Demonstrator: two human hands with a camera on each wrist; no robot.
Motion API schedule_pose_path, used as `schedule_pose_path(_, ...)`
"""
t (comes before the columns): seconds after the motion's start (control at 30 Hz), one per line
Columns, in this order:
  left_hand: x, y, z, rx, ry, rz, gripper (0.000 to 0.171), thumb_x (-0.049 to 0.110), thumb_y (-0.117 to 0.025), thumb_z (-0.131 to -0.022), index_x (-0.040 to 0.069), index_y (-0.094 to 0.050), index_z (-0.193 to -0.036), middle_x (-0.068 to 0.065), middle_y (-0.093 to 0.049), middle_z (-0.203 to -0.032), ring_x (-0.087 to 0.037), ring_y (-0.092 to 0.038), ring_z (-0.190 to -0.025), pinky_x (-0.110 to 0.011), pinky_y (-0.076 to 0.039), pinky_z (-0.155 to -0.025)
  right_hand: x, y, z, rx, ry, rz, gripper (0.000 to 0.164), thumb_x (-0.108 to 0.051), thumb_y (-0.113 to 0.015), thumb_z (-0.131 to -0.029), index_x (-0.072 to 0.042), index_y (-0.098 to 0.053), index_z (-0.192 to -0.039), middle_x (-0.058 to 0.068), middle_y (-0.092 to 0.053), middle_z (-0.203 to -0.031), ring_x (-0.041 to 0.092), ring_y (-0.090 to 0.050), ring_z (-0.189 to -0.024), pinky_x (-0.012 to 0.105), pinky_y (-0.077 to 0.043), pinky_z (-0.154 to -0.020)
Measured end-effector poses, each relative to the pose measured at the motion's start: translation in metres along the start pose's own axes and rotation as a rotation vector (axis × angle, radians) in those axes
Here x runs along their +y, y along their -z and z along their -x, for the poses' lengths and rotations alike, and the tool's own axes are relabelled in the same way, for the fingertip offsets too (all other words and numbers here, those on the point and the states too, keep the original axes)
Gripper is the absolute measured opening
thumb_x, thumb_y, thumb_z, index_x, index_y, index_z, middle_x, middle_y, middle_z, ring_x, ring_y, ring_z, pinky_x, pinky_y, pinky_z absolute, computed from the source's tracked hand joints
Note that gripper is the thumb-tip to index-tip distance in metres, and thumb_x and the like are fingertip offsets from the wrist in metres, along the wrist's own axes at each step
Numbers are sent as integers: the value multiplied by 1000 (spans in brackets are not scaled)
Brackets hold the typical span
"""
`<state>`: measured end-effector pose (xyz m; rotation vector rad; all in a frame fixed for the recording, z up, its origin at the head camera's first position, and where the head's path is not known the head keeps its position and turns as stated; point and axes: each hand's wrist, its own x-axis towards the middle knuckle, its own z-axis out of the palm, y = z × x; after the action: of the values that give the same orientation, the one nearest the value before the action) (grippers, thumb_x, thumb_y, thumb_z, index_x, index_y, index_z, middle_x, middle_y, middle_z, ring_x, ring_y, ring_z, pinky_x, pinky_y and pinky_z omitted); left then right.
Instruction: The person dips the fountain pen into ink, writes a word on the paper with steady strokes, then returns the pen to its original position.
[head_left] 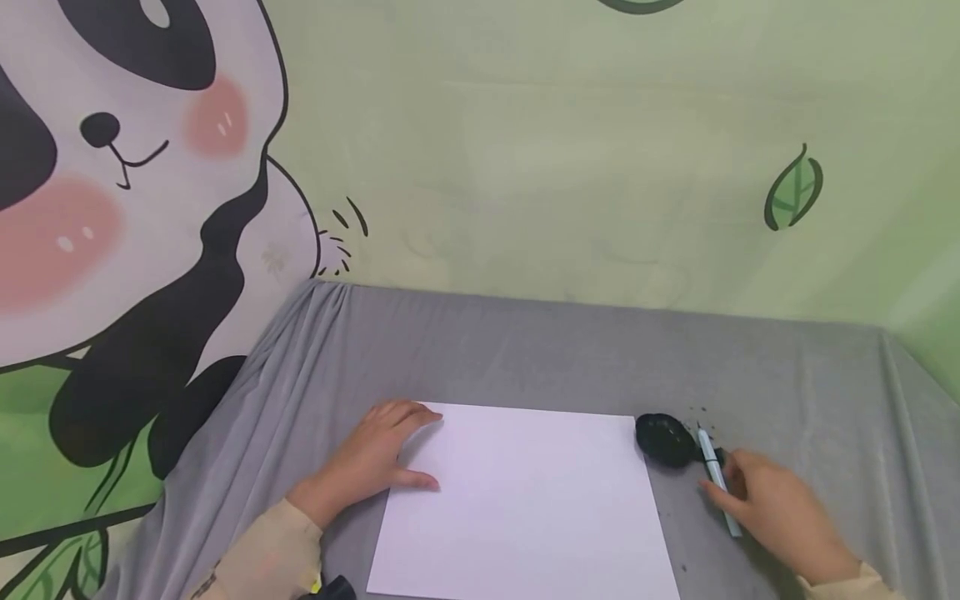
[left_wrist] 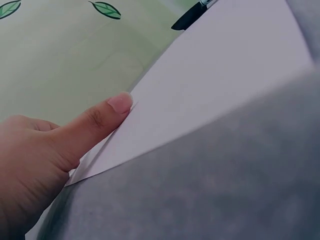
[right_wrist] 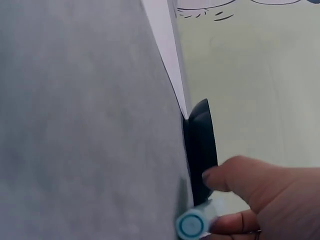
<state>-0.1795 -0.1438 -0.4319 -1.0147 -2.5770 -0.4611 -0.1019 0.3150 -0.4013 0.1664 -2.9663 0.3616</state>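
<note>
A white sheet of paper [head_left: 517, 500] lies on the grey cloth. My left hand [head_left: 382, 454] rests at its far left corner, thumb and fingers spread; in the left wrist view the thumb [left_wrist: 95, 122] lies along the paper's edge. At the paper's far right corner is a black spoon-shaped dish [head_left: 664, 440], its short handle toward the right. Across that handle lies a light blue pen [head_left: 711, 457] with a dark ring. My right hand [head_left: 783, 512] is around the pen, thumb on one side and fingers on the other. A gap shows between thumb and pen [right_wrist: 192, 225] in the right wrist view.
Dark specks [head_left: 703, 409] dot the grey cloth [head_left: 525, 350] near the dish. A black object [head_left: 335, 588] with something yellow beside it is partly hidden by the left sleeve. Behind the table hangs a green backdrop [head_left: 540, 167] with a printed panda [head_left: 150, 217].
</note>
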Motion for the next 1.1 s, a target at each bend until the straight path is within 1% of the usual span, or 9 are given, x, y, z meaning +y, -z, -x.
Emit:
schedule_pose_path(0.17, 0, -1, 1, -13, 11, 17, 77, 52, -82, -59, 10, -61, -121, -5, -62, -116, -25, -57, -111, -44, -43, -97, 2, -2, -1, -43, -38, -10, 25, -24, -71, -83, -11, -51, -73, -3, -45, -59, 11, -38, -55, 24, -28, -48)
schedule_pose_path(0.3, 0, -3, 2, -25, 23, 23, 77, 52, -82, -60, 11, -61, -122, -5, -61, -117, -25, -56, -111, -44, -43, -98, 5, -3, -2, -84, -89, -36, 21, -20, -67, -86, -9, -53, -75, -3, -46, -59, 11, -39, -54, 24, -29, -47)
schedule_pose_path(0.47, -1, -4, 1, -37, 35, 31, 77, 52, -82, -61, 12, -61, -123, -5, -61, -117, -25, -56, -112, -44, -43, -98, 8, -1, -1, -67, -115, -53, 19, -22, -63, -90, -9, -54, -78, -3, -44, -57, 12, -38, -52, 25, -28, -46)
schedule_pose_path(0.63, -1, -4, 0, -43, 44, 41, 76, 51, -82, -61, 12, -61, -123, -4, -61, -117, -25, -56, -112, -44, -43, -98, 9, 2, -1, -6, -112, -59, 17, -20, -61, -91, -7, -55, -83, -2, -45, -56, 13, -38, -52, 26, -27, -47)
schedule_pose_path(0.73, -1, -4, 1, -44, 50, 43, 75, 50, -83, -62, 12, -61, -122, -5, -61, -117, -25, -56, -112, -45, -43, -98, 9, 3, -2, 66, -105, -65, 15, -18, -62, -90, -4, -58, -85, 0, -51, -58, 13, -39, -52, 27, -29, -48)
schedule_pose_path(0.87, -1, -3, 1, -52, 62, 50, 73, 50, -82, -63, 12, -62, -122, -5, -61, -117, -25, -56, -112, -45, -43, -98, 8, 3, -1, 190, -97, -76, 14, -16, -64, -89, -3, -61, -88, 2, -59, -66, 11, -39, -54, 27, -31, -49)
schedule_pose_path(1.0, -2, -4, 0, -68, 71, 51, 72, 50, -82, -64, 12, -61, -122, -5, -61, -119, -25, -55, -113, -46, -43, -98, 6, 4, -1, 275, -110, -91, 13, -16, -67, -88, -4, -63, -90, 4, -59, -71, 6, -37, -55, 25, -30, -50)
schedule_pose_path(1.1, -3, -4, 1, -71, 73, 49, 72, 50, -81, -65, 12, -61, -123, -5, -60, -119, -26, -55, -114, -46, -43, -98, 5, 4, -2, 314, -128, -114, 13, -15, -69, -86, -3, -64, -89, 6, -61, -72, 2, -36, -55, 23, -30, -49)
